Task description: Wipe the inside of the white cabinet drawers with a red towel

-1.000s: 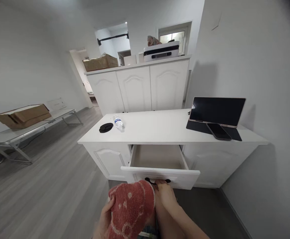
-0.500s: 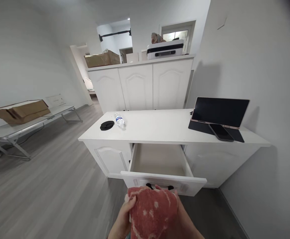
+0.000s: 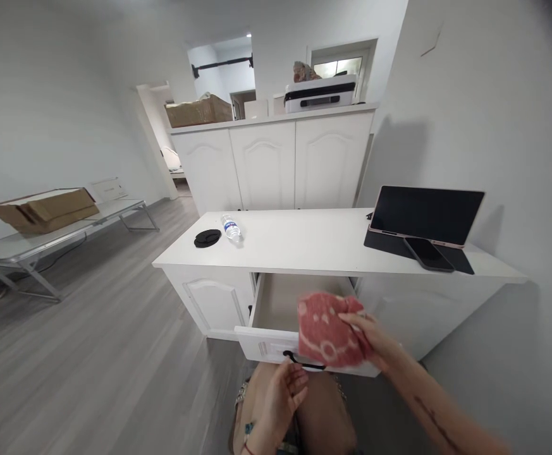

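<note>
My right hand (image 3: pixel 363 328) grips a folded red towel (image 3: pixel 325 325) with pale markings by its right side. The towel hangs over the front of an open white drawer (image 3: pixel 276 300), hiding part of the drawer's inside and front. My left hand (image 3: pixel 289 385) is just below the drawer's black handle (image 3: pixel 299 361), its fingers loosely curled and apart, with nothing in them. Whether its fingertips touch the handle I cannot tell.
The white countertop (image 3: pixel 299 237) above the drawer bears a water bottle (image 3: pixel 231 228), a black round object (image 3: pixel 207 238), a tablet (image 3: pixel 426 215) and a phone (image 3: pixel 428 254). A cardboard box (image 3: pixel 50 208) rests on a folding table to the left.
The towel has moved up and to the right, over the drawer front, in my right hand. My left hand has let go of it and sits lower, by the handle.
</note>
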`<action>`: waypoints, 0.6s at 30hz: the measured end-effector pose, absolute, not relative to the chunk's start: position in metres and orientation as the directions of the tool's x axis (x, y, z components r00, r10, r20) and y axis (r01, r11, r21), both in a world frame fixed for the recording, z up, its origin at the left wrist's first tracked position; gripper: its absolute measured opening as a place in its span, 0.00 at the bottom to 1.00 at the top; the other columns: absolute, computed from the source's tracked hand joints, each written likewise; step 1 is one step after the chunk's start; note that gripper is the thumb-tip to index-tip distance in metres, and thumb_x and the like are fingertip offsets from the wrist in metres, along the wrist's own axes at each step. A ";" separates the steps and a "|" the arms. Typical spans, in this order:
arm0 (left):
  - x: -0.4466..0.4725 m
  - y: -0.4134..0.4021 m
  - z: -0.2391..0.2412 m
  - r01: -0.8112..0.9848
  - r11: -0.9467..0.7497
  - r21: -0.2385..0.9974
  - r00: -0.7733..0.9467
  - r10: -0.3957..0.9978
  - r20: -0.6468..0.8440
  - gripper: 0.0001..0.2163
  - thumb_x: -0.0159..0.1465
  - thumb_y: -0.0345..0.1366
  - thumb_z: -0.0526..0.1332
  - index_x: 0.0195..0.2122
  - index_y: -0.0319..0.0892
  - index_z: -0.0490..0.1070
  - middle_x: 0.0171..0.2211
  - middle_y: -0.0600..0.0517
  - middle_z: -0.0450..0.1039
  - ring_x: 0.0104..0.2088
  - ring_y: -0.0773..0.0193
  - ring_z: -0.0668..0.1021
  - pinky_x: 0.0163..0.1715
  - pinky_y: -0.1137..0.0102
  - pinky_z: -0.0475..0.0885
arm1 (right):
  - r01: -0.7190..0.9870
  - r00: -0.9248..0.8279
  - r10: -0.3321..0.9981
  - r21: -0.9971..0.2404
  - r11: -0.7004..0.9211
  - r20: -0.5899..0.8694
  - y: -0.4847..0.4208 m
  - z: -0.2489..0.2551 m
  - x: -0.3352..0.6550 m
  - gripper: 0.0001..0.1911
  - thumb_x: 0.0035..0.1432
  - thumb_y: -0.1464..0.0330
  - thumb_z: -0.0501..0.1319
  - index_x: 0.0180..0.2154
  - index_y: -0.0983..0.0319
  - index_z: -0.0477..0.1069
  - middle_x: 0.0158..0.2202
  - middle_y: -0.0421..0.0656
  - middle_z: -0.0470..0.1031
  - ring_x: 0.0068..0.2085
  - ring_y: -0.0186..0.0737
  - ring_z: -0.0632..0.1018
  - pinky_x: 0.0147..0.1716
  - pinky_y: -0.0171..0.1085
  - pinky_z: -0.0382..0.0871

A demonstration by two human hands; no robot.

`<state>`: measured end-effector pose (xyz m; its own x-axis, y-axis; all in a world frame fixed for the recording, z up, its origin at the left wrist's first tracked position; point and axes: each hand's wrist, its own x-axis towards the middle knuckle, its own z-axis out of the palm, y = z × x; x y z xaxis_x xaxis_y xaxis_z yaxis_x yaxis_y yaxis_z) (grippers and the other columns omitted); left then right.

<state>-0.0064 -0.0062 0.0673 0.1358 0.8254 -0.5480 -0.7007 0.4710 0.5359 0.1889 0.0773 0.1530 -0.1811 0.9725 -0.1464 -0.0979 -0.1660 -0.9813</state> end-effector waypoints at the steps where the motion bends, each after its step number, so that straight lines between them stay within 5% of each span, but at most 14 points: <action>1: -0.002 -0.003 0.062 -0.702 0.457 0.546 0.090 0.818 -0.568 0.08 0.54 0.38 0.67 0.32 0.41 0.72 0.28 0.51 0.78 0.30 0.64 0.78 0.31 0.73 0.71 | -0.064 -0.153 0.986 -0.995 -0.077 -0.067 0.093 0.162 0.185 0.16 0.46 0.58 0.64 0.38 0.57 0.74 0.39 0.46 0.79 0.41 0.50 0.79 0.41 0.47 0.74; 4: 0.010 0.009 0.046 -0.719 0.434 0.543 0.059 0.816 -0.575 0.10 0.51 0.29 0.69 0.33 0.42 0.71 0.26 0.53 0.77 0.27 0.65 0.78 0.31 0.72 0.72 | 0.189 -0.330 0.919 -0.938 0.289 0.217 0.136 0.176 0.163 0.16 0.50 0.62 0.63 0.43 0.58 0.74 0.47 0.44 0.76 0.50 0.48 0.75 0.52 0.48 0.66; 6: 0.017 0.016 0.038 -0.759 0.415 0.501 0.055 0.808 -0.586 0.09 0.51 0.29 0.69 0.32 0.41 0.71 0.27 0.51 0.78 0.28 0.65 0.79 0.33 0.72 0.72 | 0.275 -0.539 0.806 -0.853 0.443 0.245 0.155 0.170 0.145 0.18 0.54 0.61 0.59 0.46 0.58 0.73 0.50 0.45 0.75 0.51 0.47 0.74 0.53 0.47 0.65; 10: 0.022 0.021 0.023 -0.790 0.387 0.477 0.025 0.797 -0.604 0.07 0.54 0.29 0.66 0.32 0.42 0.71 0.27 0.53 0.78 0.27 0.66 0.78 0.34 0.72 0.72 | 0.439 -0.854 0.499 -0.717 0.542 -0.145 0.178 0.138 0.121 0.37 0.50 0.55 0.64 0.60 0.59 0.61 0.62 0.50 0.62 0.59 0.52 0.66 0.57 0.45 0.60; 14: 0.020 0.014 0.015 -0.736 0.428 0.524 0.046 0.804 -0.593 0.05 0.55 0.29 0.63 0.33 0.43 0.70 0.28 0.53 0.79 0.28 0.65 0.78 0.37 0.70 0.72 | 0.597 -0.795 0.492 -0.598 0.534 -0.354 0.190 0.110 0.104 0.36 0.57 0.58 0.58 0.63 0.62 0.54 0.64 0.51 0.57 0.62 0.51 0.63 0.60 0.45 0.55; 18: 0.017 0.005 0.011 -0.696 0.464 0.547 0.100 0.818 -0.566 0.04 0.55 0.34 0.64 0.32 0.43 0.70 0.31 0.50 0.79 0.32 0.63 0.79 0.36 0.71 0.71 | 0.648 -0.760 0.474 -0.467 0.602 -0.444 0.184 0.082 0.075 0.40 0.48 0.65 0.65 0.63 0.60 0.56 0.63 0.54 0.59 0.61 0.54 0.64 0.57 0.46 0.60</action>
